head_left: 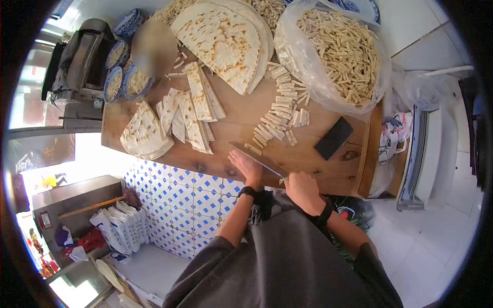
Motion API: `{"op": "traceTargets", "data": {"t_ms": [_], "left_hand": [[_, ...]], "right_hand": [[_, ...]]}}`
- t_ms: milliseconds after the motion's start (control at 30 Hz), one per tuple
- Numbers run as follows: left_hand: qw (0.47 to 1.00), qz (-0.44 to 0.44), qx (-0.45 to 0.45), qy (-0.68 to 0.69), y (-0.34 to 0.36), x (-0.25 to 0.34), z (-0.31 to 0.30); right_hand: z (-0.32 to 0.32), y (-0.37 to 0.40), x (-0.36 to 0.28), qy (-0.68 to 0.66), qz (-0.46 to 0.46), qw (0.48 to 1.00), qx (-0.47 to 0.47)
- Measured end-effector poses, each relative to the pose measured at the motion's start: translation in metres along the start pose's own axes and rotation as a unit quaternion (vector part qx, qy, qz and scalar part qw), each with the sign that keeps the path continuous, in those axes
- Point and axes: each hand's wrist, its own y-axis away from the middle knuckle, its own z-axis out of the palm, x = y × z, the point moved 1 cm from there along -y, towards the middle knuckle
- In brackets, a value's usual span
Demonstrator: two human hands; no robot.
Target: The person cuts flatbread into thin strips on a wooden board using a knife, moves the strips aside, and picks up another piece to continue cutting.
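Observation:
My right hand [303,191] is closed around the handle of a large knife [268,165] near the front edge of the wooden table. The blade points up and to the left. Beside it my left hand [245,165] rests with its fingers stretched out, close to the blade; what lies under the palm is hidden. Just beyond the blade, cut flatbread strips [277,119] lie in a curving row of small stacks. To the left are flatbread wedges [197,110] and a folded flatbread piece [146,134].
Large flatbreads [218,43] are stacked at the back. A plastic bag [292,56] full of cut strips stands at the back right, and a black phone [334,137] lies on the table [231,123]. Patterned bowls [113,84] line the left side.

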Motion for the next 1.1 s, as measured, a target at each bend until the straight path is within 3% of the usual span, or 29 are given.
{"op": "traceTargets", "data": {"t_ms": [100, 167, 567, 800, 900, 1100], "left_hand": [[0.999, -0.028, 0.025, 0.003, 0.003, -0.006, 0.007], [0.987, -0.155, 0.015, 0.030, -0.001, 0.013, -0.009], [0.995, -0.095, 0.027, -0.027, -0.002, 0.008, -0.006], [0.993, -0.107, 0.008, -0.043, -0.003, 0.006, -0.005], [0.986, -0.151, -0.053, -0.040, -0.001, -0.001, -0.003], [0.990, -0.125, -0.025, -0.055, -0.004, 0.002, -0.002]], "right_hand": [[-0.004, -0.001, -0.002, 0.006, 0.002, 1.000, -0.002], [-0.005, -0.002, -0.002, 0.010, 0.001, 1.000, -0.006], [-0.021, -0.019, -0.015, 0.038, 0.041, 0.994, -0.096], [-0.017, -0.030, -0.025, 0.047, 0.067, 0.993, -0.089], [-0.018, -0.043, -0.031, 0.056, 0.068, 0.991, -0.104], [0.002, -0.067, -0.030, 0.045, 0.059, 0.991, -0.110]]}}
